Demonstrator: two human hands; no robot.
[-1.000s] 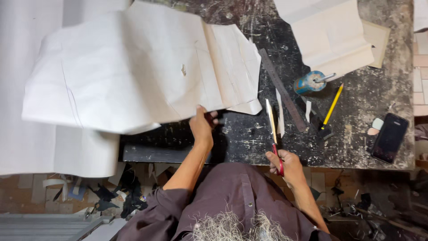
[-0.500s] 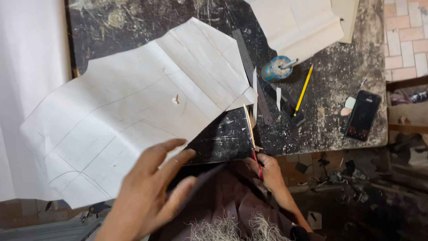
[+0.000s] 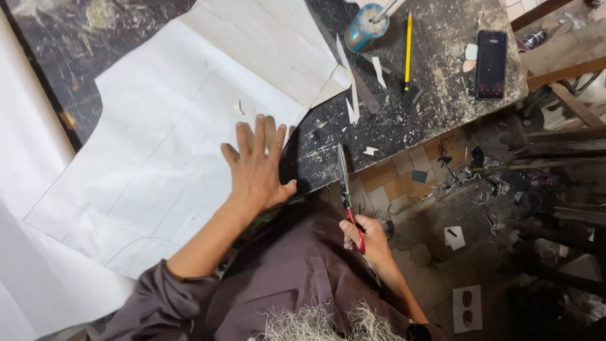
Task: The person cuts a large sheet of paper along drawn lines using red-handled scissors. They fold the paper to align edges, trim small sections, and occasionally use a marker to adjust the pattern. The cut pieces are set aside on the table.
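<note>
My left hand lies flat, fingers spread, on a large white paper pattern with faint drawn lines, near the paper's right edge. The paper is spread over a dark, scuffed worktable. My right hand grips the red handles of a pair of scissors. The blades are together and point up toward the table's front edge, off the paper.
At the table's far right lie a black phone, a yellow pencil, a blue round container, a dark ruler and paper scraps. Tiled floor with debris is on the right. A white sheet hangs at left.
My left hand came down from mid-air and now presses flat on the paper. The view shifted, so the paper and table sit higher and further right. The scissors stay in my right hand.
</note>
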